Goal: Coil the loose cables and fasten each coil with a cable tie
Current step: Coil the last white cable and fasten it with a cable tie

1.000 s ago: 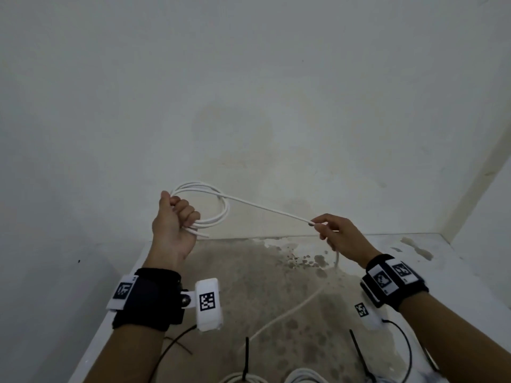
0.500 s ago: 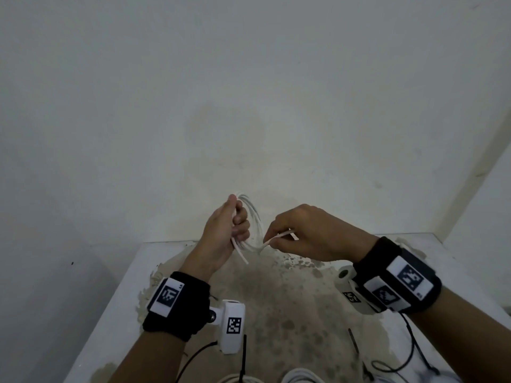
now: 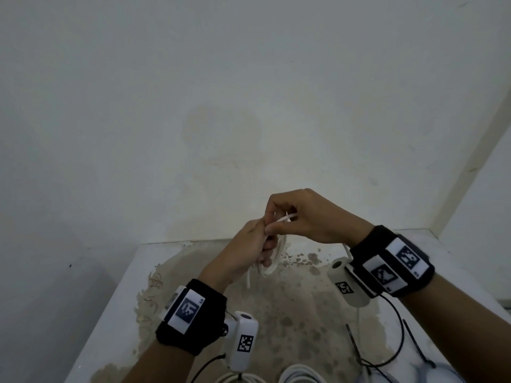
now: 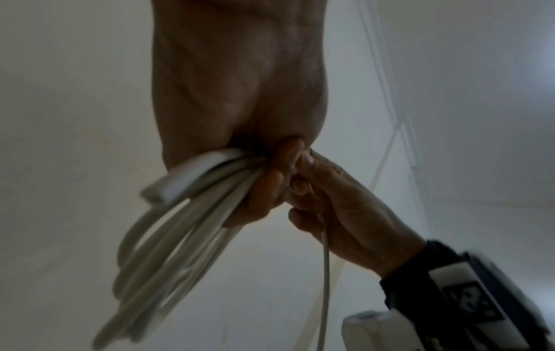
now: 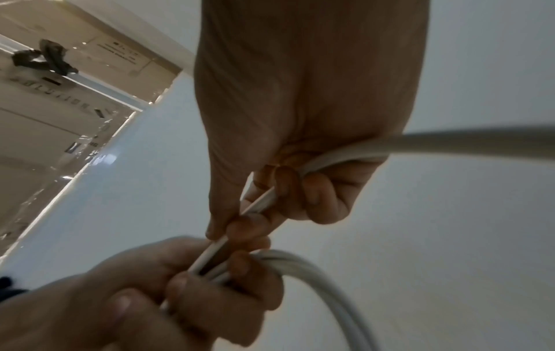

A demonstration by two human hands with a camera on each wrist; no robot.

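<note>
My left hand [image 3: 249,250] is raised above the table [image 3: 116,308] with its fingers [image 4: 267,187] curled round a bundle of white cable loops; the white cable [image 3: 276,261] hangs from that fist as a small coil, its loops drooping below my knuckles toward the stained middle of the table; in the left wrist view the loops [image 4: 168,237] fan downward out of the fist, blurred at their lower ends. My right hand [image 3: 301,214] sits just above and against the left, touching it; its fingers [image 5: 318,190] are curled and pinch a single strand of the same cable, feeding it into the top of the left fist; in the right wrist view that strand runs from my right palm down between thumb and forefinger into the left hand [image 5: 192,292], and the free run of cable leaves my right palm toward the right edge of the picture. In the left wrist view a thin length of cable drops straight down from the right hand [image 4: 339,213].

On the near edge of the table lie two more white cable coils [image 3: 301,377], cut off by the bottom of the head view; a black cable tie [image 3: 354,344] lies on the table to the right of them, and another black cable tie [image 3: 417,344] lies further right; thin black wires trail from both wrist cameras. The table stands in the corner of pale walls [image 3: 249,78].
</note>
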